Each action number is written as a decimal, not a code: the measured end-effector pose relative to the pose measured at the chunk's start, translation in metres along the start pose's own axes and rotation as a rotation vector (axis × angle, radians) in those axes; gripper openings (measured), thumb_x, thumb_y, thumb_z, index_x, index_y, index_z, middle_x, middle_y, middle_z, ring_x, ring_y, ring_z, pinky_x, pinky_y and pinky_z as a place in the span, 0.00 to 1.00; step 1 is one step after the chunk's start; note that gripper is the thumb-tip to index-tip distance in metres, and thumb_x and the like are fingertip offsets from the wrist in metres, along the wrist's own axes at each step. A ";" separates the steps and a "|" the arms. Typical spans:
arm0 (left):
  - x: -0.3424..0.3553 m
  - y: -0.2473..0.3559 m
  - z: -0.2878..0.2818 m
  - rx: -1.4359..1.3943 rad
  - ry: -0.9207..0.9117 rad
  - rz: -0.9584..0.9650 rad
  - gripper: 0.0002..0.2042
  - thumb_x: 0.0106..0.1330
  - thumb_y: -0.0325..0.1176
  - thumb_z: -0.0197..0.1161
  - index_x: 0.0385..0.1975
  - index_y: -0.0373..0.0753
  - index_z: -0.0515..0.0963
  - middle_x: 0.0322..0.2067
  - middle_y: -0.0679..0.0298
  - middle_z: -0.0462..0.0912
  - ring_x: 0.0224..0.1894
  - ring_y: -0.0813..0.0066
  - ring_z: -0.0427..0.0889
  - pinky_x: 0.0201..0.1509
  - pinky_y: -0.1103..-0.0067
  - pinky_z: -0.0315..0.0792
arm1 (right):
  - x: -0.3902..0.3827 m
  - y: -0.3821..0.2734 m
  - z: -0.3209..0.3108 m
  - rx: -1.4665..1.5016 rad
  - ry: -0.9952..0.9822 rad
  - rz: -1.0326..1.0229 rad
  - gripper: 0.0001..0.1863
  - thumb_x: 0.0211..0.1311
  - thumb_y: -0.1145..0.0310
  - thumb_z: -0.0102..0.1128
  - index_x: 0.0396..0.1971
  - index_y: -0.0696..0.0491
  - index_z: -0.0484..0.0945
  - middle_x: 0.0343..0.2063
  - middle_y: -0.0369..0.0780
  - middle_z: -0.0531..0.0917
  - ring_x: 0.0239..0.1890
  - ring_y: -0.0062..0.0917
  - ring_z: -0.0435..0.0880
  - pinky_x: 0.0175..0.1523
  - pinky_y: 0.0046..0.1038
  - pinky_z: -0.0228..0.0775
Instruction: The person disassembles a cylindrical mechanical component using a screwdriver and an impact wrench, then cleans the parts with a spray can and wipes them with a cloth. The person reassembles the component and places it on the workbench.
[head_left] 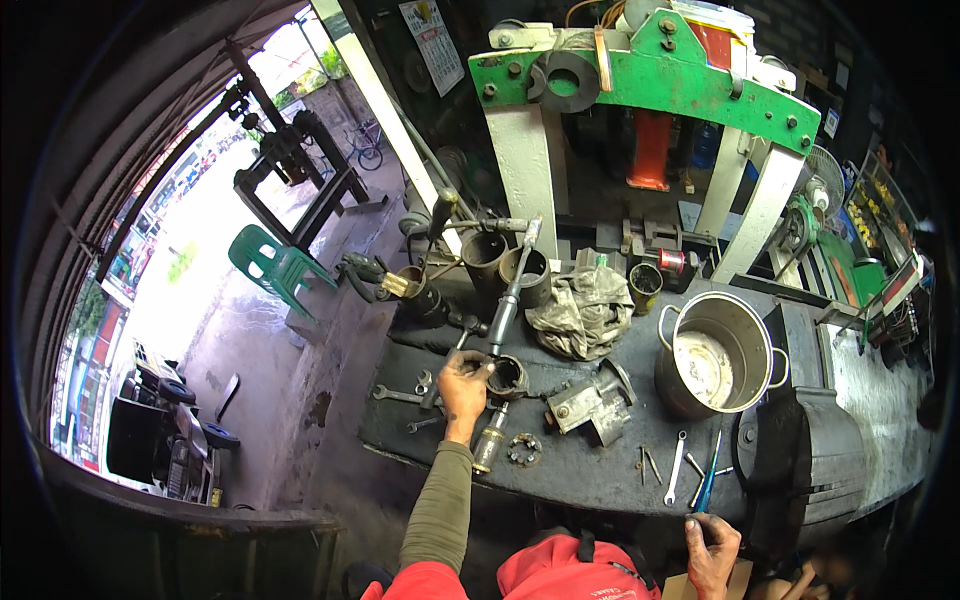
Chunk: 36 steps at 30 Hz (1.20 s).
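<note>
Left hand point(465, 392): thumb and fingers were drawn close together at the lower end of the steel rod point(507, 312), beside the hollow collar point(521, 378) on the desk point(590, 480); could not tell whether they gripped anything. Right hand point(713, 550) was half curled at the handle end of the screwdriver point(707, 490) (grip unclear), near the desk's front edge. A wrench point(675, 470) lay left of the screwdriver.

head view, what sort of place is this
Likely a mechanical repair workshop: a wrench and a metal casting lie on a dark workbench, near a green-beamed, press-like frame.
</note>
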<state>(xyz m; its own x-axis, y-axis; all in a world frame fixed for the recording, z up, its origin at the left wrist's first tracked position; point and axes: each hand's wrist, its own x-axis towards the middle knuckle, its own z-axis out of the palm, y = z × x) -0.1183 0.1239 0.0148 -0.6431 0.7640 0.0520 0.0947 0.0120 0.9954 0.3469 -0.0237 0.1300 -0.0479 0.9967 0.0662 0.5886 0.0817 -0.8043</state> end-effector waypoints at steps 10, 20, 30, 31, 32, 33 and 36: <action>-0.002 -0.016 -0.010 -0.144 0.019 -0.010 0.13 0.59 0.13 0.74 0.41 0.30 0.82 0.36 0.58 0.90 0.39 0.76 0.88 0.48 0.81 0.82 | 0.006 -0.012 0.010 0.029 -0.022 0.025 0.07 0.62 0.75 0.69 0.35 0.64 0.86 0.24 0.42 0.85 0.29 0.25 0.83 0.39 0.28 0.73; -0.008 -0.012 -0.012 -0.078 0.097 -0.026 0.09 0.61 0.16 0.75 0.38 0.29 0.81 0.36 0.56 0.90 0.38 0.74 0.89 0.45 0.81 0.83 | 0.006 -0.012 0.010 0.038 -0.013 0.025 0.07 0.63 0.74 0.69 0.35 0.64 0.86 0.24 0.43 0.85 0.29 0.27 0.84 0.39 0.29 0.74; -0.014 -0.021 -0.018 0.016 0.066 -0.122 0.19 0.69 0.16 0.65 0.59 0.32 0.80 0.40 0.52 0.90 0.38 0.73 0.89 0.43 0.78 0.85 | 0.005 -0.008 0.013 0.032 0.014 -0.042 0.06 0.62 0.75 0.69 0.36 0.62 0.87 0.24 0.44 0.85 0.26 0.31 0.84 0.35 0.31 0.72; -0.014 -0.022 -0.018 0.016 0.038 -0.132 0.21 0.70 0.16 0.64 0.63 0.33 0.78 0.42 0.52 0.90 0.39 0.73 0.89 0.45 0.78 0.85 | 0.005 -0.008 0.014 0.023 0.001 -0.029 0.06 0.62 0.75 0.69 0.36 0.62 0.87 0.24 0.44 0.85 0.26 0.31 0.84 0.35 0.30 0.72; -0.013 -0.023 -0.020 0.020 0.002 -0.134 0.22 0.70 0.15 0.63 0.64 0.33 0.78 0.42 0.52 0.90 0.40 0.73 0.89 0.45 0.79 0.85 | 0.005 -0.008 0.014 0.024 0.001 -0.023 0.06 0.62 0.75 0.69 0.36 0.62 0.87 0.24 0.44 0.85 0.26 0.31 0.84 0.35 0.30 0.72; -0.013 -0.024 -0.021 0.013 -0.032 -0.136 0.22 0.70 0.15 0.62 0.64 0.33 0.78 0.43 0.52 0.90 0.40 0.73 0.89 0.46 0.79 0.85 | 0.005 -0.008 0.014 0.025 0.000 -0.020 0.06 0.62 0.75 0.69 0.36 0.62 0.87 0.24 0.44 0.85 0.25 0.30 0.84 0.35 0.30 0.72; -0.010 -0.027 -0.025 0.072 -0.074 -0.124 0.21 0.71 0.15 0.60 0.64 0.34 0.79 0.42 0.55 0.90 0.40 0.76 0.88 0.44 0.80 0.84 | 0.005 -0.010 0.014 0.017 0.021 -0.044 0.06 0.62 0.75 0.69 0.36 0.62 0.87 0.24 0.43 0.85 0.25 0.30 0.83 0.34 0.30 0.71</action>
<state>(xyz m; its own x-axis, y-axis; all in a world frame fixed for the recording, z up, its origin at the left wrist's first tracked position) -0.1328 0.0997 -0.0105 -0.5954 0.7994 -0.0802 0.0736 0.1536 0.9854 0.3297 -0.0191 0.1298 -0.0561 0.9919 0.1142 0.5721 0.1256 -0.8105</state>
